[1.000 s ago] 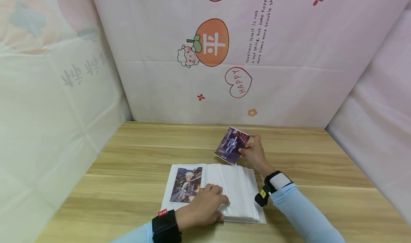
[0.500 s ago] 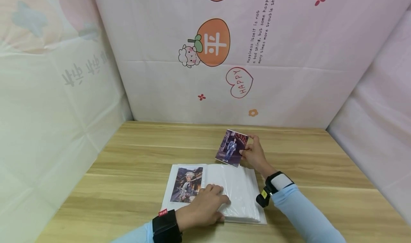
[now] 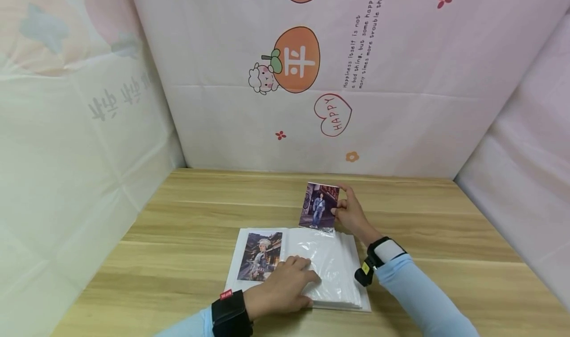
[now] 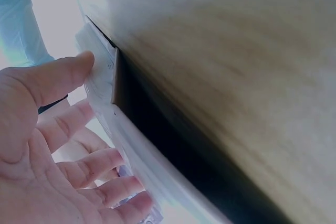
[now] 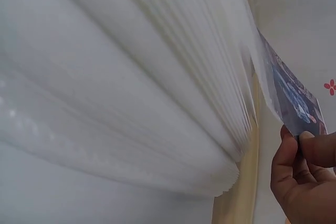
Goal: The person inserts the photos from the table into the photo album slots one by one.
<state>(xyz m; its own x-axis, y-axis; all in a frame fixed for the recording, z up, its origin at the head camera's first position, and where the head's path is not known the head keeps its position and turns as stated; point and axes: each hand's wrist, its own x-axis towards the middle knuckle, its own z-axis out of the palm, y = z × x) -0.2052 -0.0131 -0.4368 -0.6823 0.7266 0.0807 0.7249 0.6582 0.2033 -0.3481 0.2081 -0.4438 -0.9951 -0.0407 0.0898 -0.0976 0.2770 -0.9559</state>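
A white photo album (image 3: 327,270) lies spread on the table, a printed photo (image 3: 260,256) of a person in a pale hat in its left page. Across the inner part of the album rests my left hand (image 3: 285,285), fingers spread over the clear sleeve of the right page; the left wrist view shows its thumb and fingers (image 4: 107,188) by the album's edge. Between thumb and fingers, my right hand (image 3: 352,212) pinches a loose photo (image 3: 318,206) of a figure in blue by its right side. Its lower edge meets the top of the right page's sleeve.
The wooden table (image 3: 196,213) extends around the album. Behind it stands a printed white cloth backdrop (image 3: 222,129), with more cloth walls at left and right. In the right wrist view the album's many page edges (image 5: 205,77) fan out close to the camera.
The loose photo has turned more upright and shifted slightly down and left, its lower edge coming to the sleeve top. My left hand has stayed in place on the album.
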